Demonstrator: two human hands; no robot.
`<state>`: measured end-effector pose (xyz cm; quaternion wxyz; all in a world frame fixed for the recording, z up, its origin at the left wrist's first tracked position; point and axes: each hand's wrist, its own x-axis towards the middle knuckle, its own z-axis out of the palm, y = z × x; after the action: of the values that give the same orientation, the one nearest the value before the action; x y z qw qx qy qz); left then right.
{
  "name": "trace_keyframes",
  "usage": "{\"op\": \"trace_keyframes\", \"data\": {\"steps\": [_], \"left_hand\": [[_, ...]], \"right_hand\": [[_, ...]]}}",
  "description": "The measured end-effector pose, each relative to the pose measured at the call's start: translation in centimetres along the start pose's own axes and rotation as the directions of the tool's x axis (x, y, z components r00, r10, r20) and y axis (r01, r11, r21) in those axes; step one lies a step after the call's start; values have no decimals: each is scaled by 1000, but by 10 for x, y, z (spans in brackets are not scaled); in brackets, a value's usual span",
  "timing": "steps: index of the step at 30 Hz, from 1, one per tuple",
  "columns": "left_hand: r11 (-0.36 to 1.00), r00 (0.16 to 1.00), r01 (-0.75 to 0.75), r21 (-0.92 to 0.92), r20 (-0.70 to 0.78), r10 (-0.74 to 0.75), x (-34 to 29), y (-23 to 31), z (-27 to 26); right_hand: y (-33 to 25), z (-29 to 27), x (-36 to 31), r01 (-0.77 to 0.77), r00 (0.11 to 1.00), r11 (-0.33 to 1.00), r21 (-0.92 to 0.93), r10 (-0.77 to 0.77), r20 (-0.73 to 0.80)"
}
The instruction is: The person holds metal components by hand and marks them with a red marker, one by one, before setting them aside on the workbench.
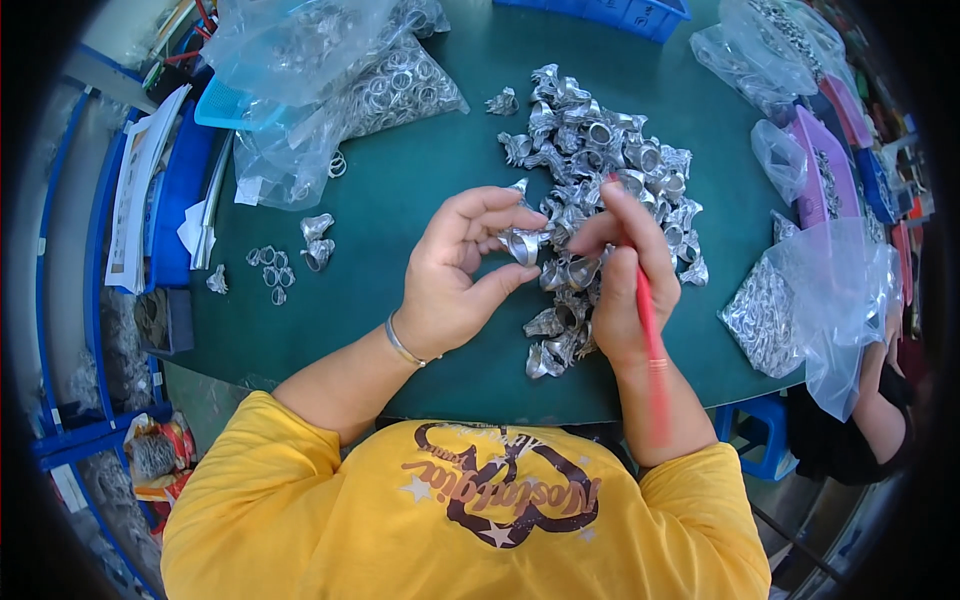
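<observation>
Pinched between the thumb and fingertips of my left hand (450,255) is a silver-coloured metal ring (524,246), its round opening turned partly toward me. My right hand (635,280) grips a slim red pen-like stick (650,330) with a pale gold band; its lower end is smeared by motion, so its exact kind cannot be told. The index finger is stretched along it, over a heap of chunky silver rings (598,133). Part of the heap lies hidden behind both hands. A metal bangle (403,342) circles my left wrist.
On the green table (420,170), small rings (272,268) and two bigger rings (317,240) lie at left. Clear bags of rings (400,85) stand far left; another bag (765,310) lies at right by a pink basket (825,165). A blue tray (610,12) sits at the far edge. Another person's arm (880,395) shows at right.
</observation>
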<state>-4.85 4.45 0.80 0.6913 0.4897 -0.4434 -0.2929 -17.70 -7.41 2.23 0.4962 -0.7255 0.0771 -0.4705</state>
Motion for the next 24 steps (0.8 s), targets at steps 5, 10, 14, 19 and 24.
{"op": "trace_keyframes", "data": {"steps": [5, 10, 14, 19, 24], "left_hand": [[996, 999, -40, 83, -12, 41, -1, -4, 0], [979, 997, -14, 204, -73, 30, -2, -3, 1], [956, 999, -26, 291, -21, 34, -3, 0, -3], [951, 999, -43, 305, 40, 32, -3, 1, -5], [995, 995, -102, -19, 10, 102, -2, 6, -1]], "right_hand": [[-2, -1, -8, 49, 999, 995, 90, -50, 9], [0, -2, -4, 82, 988, 996, -45, -75, 135], [1, -1, -5, 86, 987, 995, -47, -78, 144], [0, 0, -6, 111, 990, 988, -105, -102, 93], [1, 2, -5, 13, 999, 999, 53, -11, -41]]}}
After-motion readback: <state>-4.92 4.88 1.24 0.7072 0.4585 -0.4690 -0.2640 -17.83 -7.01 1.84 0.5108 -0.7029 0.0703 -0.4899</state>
